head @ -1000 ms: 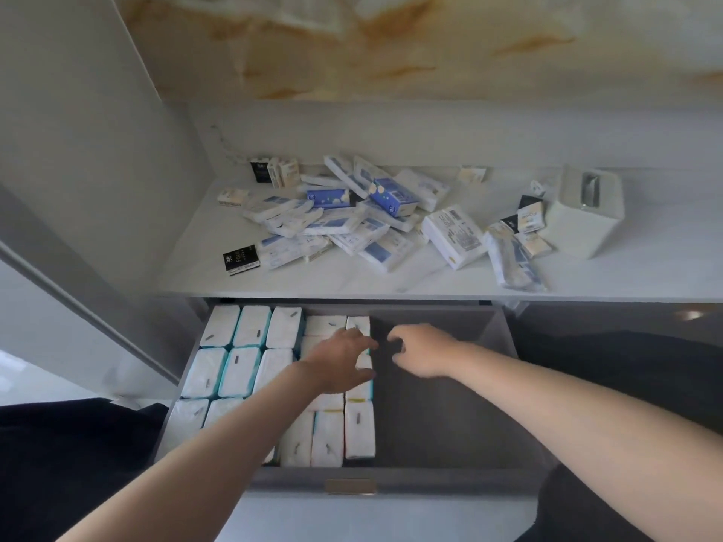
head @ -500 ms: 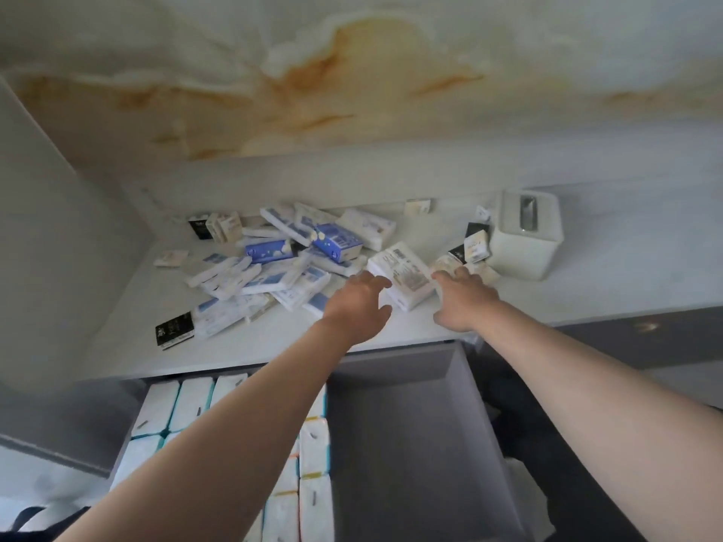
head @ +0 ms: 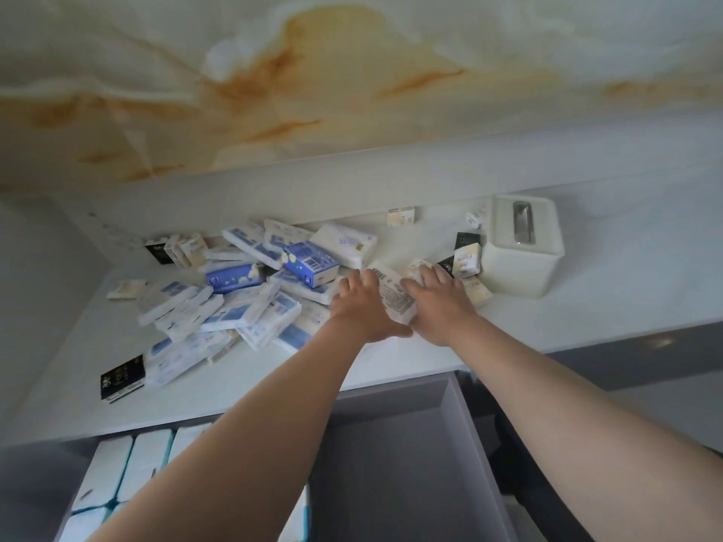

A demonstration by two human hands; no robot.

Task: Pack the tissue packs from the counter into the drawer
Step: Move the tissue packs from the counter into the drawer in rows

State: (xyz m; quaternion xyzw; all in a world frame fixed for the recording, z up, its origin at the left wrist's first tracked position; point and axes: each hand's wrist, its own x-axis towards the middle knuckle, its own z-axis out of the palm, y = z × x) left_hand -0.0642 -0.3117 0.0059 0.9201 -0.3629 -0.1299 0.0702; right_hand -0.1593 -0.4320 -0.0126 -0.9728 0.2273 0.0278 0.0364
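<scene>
- Tissue packs (head: 250,307), head view: the loose heap lies on the desk (head: 587,318), left and centre. None of it is in the air yet.
- Change: a second ago both hands were down in the drawer (head: 391,444) at the packed rows (head: 117,475). Half a second ago they were reaching over the desk edge. Now they've landed on one white barcode pack (head: 391,299) at the heap's right end.
- Left hand (head: 362,307): grip clamped on that pack, fingers over its left edge, thumb tucked under the near corner.
- Right hand (head: 438,303): grip apart, fingers spread and pressing the pack's right side. The frame is smeared, so I won't swear to more.
- Barcode pack sits on the desk between the two hands, near the white dispenser box (head: 522,248) and not touching it.
- My read: last placement done, new pick cycle started.
- Drawer's left part is filled in rows and its right part is bare, so room remains. The heap is big, so I judge the task well short of done.
- Next move should be a lift and carry to the bare side.
</scene>
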